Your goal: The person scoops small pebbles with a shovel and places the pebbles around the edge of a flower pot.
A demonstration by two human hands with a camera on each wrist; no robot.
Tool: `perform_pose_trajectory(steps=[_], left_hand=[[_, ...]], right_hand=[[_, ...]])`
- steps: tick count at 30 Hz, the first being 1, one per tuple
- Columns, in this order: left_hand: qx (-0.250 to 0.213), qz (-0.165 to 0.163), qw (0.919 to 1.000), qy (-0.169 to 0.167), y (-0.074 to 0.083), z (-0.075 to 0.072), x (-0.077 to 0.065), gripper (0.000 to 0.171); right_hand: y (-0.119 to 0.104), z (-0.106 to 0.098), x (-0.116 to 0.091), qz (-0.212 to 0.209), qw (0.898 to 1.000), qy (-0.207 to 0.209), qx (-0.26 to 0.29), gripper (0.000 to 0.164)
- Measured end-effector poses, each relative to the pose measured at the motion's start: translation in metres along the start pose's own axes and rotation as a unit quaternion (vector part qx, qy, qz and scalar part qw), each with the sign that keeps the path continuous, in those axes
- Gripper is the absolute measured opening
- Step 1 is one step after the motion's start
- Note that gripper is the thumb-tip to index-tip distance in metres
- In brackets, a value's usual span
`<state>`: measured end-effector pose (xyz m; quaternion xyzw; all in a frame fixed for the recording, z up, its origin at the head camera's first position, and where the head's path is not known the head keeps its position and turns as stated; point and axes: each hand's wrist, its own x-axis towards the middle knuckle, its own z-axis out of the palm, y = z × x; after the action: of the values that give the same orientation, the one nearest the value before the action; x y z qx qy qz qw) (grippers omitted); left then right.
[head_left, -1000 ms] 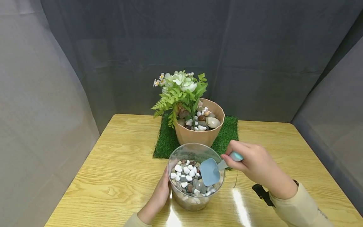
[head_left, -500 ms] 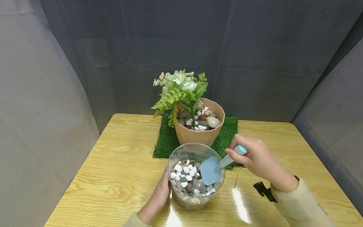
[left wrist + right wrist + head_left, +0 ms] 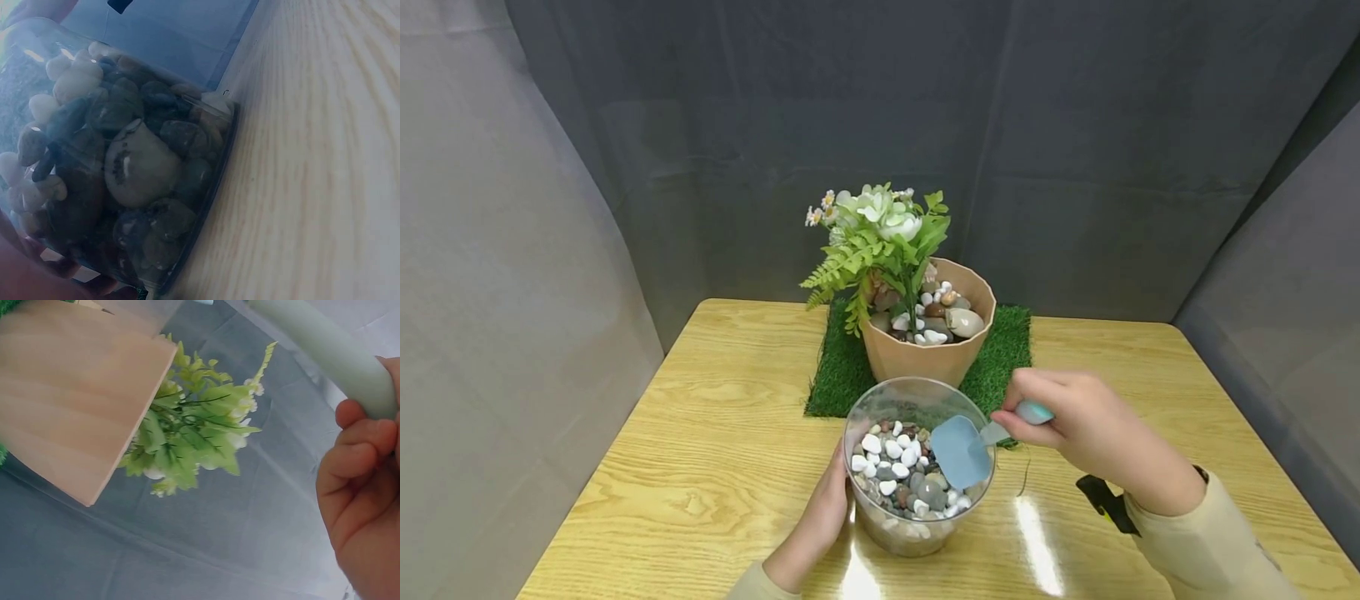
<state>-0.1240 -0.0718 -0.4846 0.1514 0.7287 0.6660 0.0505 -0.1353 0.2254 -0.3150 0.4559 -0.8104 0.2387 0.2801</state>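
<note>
A clear round container (image 3: 898, 542) with pebbles (image 3: 895, 467) in white, grey and brown stands on the table at front centre. My left hand (image 3: 825, 500) holds its left side; in the left wrist view, fingers (image 3: 37, 275) curve against the lower wall, and larger stones (image 3: 144, 165) show through it. My right hand (image 3: 1067, 425) grips the pale handle of a blue spatula (image 3: 961, 452). The spatula slants down over the rim, its flat blade inside at the right, close over the pebbles. In the right wrist view, curled fingers (image 3: 362, 447) wrap the handle (image 3: 331, 350).
Right behind the container, a peach-coloured planter (image 3: 917, 364) with stones and artificial white flowers (image 3: 883, 217) stands on a green turf mat (image 3: 842, 383). The wooden table (image 3: 700, 467) extends to both sides. Dark cloth (image 3: 700, 150) hangs behind, grey cloth (image 3: 490, 333) at the left.
My right hand first rises slightly, then lowers again, with the spatula handle tilting along. The blade turns a little and a beige pebble shows beside it. My left hand and the container stay put.
</note>
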Motion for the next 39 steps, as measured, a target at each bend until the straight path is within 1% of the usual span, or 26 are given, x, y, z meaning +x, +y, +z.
perform_pose_trajectory(steps=[3,5,9,13,15,18,21,23,25,29,32,34,37,39], left_hand=[[0.001,0.006,1.0,0.0,0.0,0.0,0.0,0.059],[0.001,0.006,1.0,0.001,0.0,0.0,-0.001,0.058],[0.005,0.003,1.0,0.002,0.0,0.0,-0.001,0.059],[0.009,-0.001,1.0,0.003,0.0,0.0,-0.001,0.059],[0.008,-0.005,1.0,0.002,0.0,0.0,-0.001,0.059],[0.007,-0.011,0.9999,0.003,0.001,0.0,-0.001,0.06],[0.007,-0.014,0.9999,0.005,0.002,0.0,-0.001,0.06],[0.006,-0.012,0.9999,0.005,0.002,0.0,-0.001,0.059],[0.005,-0.011,0.9999,0.004,0.003,0.0,-0.001,0.059],[0.0,-0.013,0.9999,0.002,0.004,0.001,-0.001,0.059],[-0.004,-0.017,0.9998,0.001,0.004,0.001,0.0,0.059],[-0.007,-0.02,0.9998,0.001,0.003,0.001,0.0,0.059],[-0.009,-0.02,0.9998,0.001,0.003,0.001,0.0,0.059],[-0.007,-0.018,0.9998,0.001,0.002,0.0,0.0,0.059]], right_hand=[[-0.005,-0.002,0.003,-0.033,0.999,0.012,-0.015,0.034],[-0.008,-0.003,0.004,-0.046,0.998,0.022,-0.026,0.035],[-0.012,-0.005,0.006,-0.061,0.996,0.04,-0.042,0.037],[-0.012,-0.003,0.006,-0.063,0.996,0.042,-0.04,0.036],[-0.013,-0.001,0.006,-0.053,0.997,0.045,-0.033,0.036],[-0.013,0.005,0.002,-0.011,0.998,0.06,-0.033,0.037],[-0.011,0.012,-0.001,0.032,0.995,0.079,-0.054,0.039],[-0.009,0.017,-0.003,0.054,0.993,0.083,-0.07,0.041],[-0.006,0.02,-0.005,0.069,0.992,0.078,-0.071,0.042],[-0.002,0.026,-0.008,0.106,0.992,0.051,-0.045,0.043],[0.002,0.03,-0.01,0.125,0.991,0.037,-0.037,0.04],[0.003,0.032,-0.011,0.135,0.989,0.034,-0.039,0.035],[0.005,0.033,-0.013,0.153,0.987,0.037,-0.042,0.023],[0.006,0.034,-0.015,0.169,0.984,0.039,-0.045,0.022]])
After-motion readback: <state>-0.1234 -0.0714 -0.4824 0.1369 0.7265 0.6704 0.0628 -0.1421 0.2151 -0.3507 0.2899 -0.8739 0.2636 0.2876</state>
